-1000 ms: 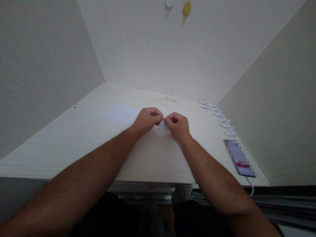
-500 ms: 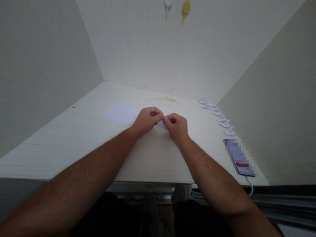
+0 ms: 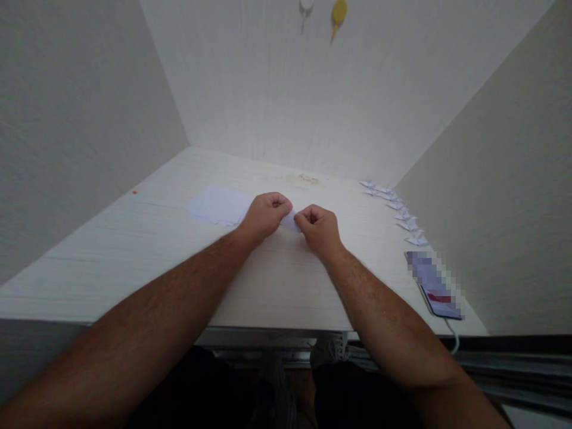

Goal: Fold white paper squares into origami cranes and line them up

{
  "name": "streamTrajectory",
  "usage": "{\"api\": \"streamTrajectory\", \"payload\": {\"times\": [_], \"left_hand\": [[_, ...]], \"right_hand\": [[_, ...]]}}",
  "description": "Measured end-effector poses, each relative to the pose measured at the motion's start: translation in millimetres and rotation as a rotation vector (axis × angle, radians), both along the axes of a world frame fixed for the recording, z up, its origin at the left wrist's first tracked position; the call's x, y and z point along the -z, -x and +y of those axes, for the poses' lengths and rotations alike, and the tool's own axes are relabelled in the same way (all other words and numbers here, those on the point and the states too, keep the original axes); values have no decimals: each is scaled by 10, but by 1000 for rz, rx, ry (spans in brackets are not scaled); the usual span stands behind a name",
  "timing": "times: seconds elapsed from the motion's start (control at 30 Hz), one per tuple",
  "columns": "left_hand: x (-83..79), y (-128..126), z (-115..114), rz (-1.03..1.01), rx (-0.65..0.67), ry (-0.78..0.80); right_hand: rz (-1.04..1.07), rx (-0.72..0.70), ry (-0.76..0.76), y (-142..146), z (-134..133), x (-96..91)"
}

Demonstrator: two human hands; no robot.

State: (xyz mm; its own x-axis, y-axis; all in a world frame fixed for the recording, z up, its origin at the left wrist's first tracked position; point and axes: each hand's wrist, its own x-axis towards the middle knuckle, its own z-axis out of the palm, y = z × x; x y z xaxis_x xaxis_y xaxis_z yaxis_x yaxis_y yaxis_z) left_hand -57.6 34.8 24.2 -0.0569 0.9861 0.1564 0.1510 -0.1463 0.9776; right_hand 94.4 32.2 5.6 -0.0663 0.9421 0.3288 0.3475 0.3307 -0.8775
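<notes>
A small folded piece of white paper point(image 3: 290, 221) is stretched between my two hands above the middle of the table. My left hand point(image 3: 267, 214) pinches its left edge between thumb and curled fingers. On the other side my right hand point(image 3: 319, 228) grips the right edge in the same way. The fingers cover much of the paper, so its full shape is hidden. Just left of my left hand lies a stack of white paper sheets point(image 3: 218, 205), partly behind the wrist.
Several folded paper cranes point(image 3: 406, 227) stand in a row along the right wall. Nearer me lies a phone point(image 3: 440, 304) with a white cable point(image 3: 454, 342). A yellow hook point(image 3: 339, 12) hangs on the back wall. The white table point(image 3: 277, 286) ends at a front edge above my legs.
My fingertips, close together before, have drawn slightly apart, and more of the paper's upper edge shows between them. Both hands keep their hold on it.
</notes>
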Motion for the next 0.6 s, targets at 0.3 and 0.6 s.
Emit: {"api": "streamTrajectory", "payload": {"times": [0.3,0.6], "left_hand": [[33,-16,24,-78,-87,26],[32,-59,8,-186,-155,35]], "right_hand": [[26,-17,116,18,-9,-24],[-30,30,47,10,-10,-69]]}}
